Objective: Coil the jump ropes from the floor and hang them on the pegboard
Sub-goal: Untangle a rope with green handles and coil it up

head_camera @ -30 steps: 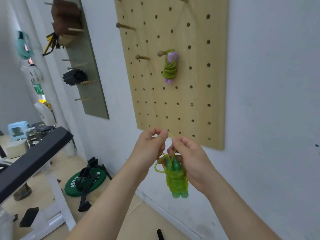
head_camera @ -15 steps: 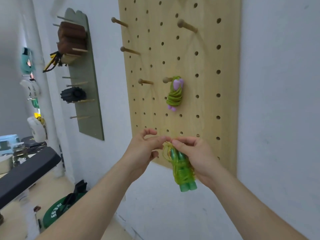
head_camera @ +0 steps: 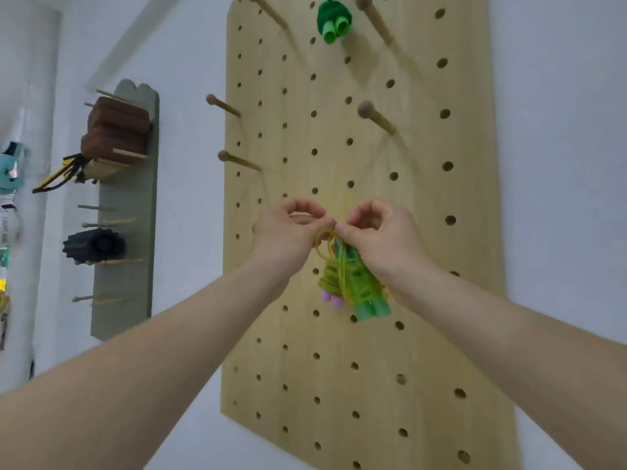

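Observation:
A wooden pegboard (head_camera: 420, 232) fills the wall ahead. I hold a coiled green jump rope (head_camera: 364, 288) with translucent green handles in front of it. My left hand (head_camera: 288, 235) and my right hand (head_camera: 381, 237) each pinch the loop at the top of the coil, fingertips almost touching. Right behind the coil hangs another coiled rope whose purple handle ends (head_camera: 330, 299) show; its peg is hidden by my hands. A third coiled rope with green handles (head_camera: 334, 23) hangs at the board's top edge.
Bare wooden pegs (head_camera: 375, 117) stick out of the board above my hands, two more at the upper left (head_camera: 224, 105). To the left, a grey-green peg panel (head_camera: 135, 283) carries brown blocks (head_camera: 115, 130) and a black roller (head_camera: 95, 245).
Both hands have risen with the green coil from below the board to its middle, now in front of the purple-handled rope. The view has tilted upward.

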Demonstrator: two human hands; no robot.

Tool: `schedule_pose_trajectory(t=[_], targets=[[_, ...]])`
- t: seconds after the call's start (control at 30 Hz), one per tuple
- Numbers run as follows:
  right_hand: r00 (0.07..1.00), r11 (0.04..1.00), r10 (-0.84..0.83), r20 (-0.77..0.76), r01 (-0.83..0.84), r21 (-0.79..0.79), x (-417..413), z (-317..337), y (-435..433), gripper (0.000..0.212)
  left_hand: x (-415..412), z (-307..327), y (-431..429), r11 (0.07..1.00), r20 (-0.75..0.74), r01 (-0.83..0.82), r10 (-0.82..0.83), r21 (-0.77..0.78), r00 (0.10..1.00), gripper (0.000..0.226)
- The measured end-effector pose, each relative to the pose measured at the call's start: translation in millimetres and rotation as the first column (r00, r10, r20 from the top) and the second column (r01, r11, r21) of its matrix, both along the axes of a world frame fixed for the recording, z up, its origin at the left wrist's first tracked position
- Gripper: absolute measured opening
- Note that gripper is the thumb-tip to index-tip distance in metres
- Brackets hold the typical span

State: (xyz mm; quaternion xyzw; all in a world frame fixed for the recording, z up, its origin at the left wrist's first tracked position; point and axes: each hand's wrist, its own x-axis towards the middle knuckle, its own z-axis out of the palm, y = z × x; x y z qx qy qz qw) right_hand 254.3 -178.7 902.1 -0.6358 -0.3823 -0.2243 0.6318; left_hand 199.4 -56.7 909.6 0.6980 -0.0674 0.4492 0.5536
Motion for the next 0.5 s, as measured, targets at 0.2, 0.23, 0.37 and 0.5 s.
schedule_pose_trajectory(t=[0.2, 0.23, 0.37, 0.5], targets=[[0.959, 0.99, -0.136, 0.248, 0.124, 0.065, 20, 88, -4, 0.011, 29, 85, -11, 0.999, 0.256, -0.036, 0.026, 0.036, 0.966, 0.011], [0.955, 0.987, -0.151, 0.256, 0.133, 0.085, 24, 96, -4, 0.014, 33, 94, -12, 0.999, 0.28, -0.044, 0.034, 0.03, 0.959, 0.01], [0.94, 0.969, -0.228, 0.253, 0.194, 0.152, 34, 113, -3, 0.02, 49, 117, -18, 0.994, 0.321, -0.103, 0.085, 0.041, 0.943, 0.01], [0.939, 0.957, -0.259, 0.227, 0.217, 0.193, 42, 115, -3, 0.025, 63, 127, -20, 0.988, 0.323, -0.134, 0.104, 0.072, 0.941, 0.012]])
